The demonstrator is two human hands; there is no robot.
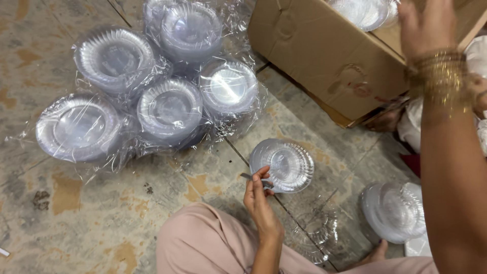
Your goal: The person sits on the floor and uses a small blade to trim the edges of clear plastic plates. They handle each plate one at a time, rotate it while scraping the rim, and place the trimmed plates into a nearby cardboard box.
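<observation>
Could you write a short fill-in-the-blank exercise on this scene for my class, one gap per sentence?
1. The left hand holds a stack of clear ____ bowls.
2. The right hand reaches into a ____ box.
3. The wrapped packs of bowls lie on the ____.
4. The right wrist wears gold ____.

Missing words: plastic; cardboard; floor; bangles

We find open stone floor [66, 213] at lower left. The cluster of clear plastic bowl stacks wrapped in film [152, 96] blocks the upper left. The brown cardboard box [324, 56] closes the upper right. Between them runs a narrow floor lane. The unwrapped stack of clear bowls [286, 165] and another stack [394, 210] obstruct the right side.
</observation>
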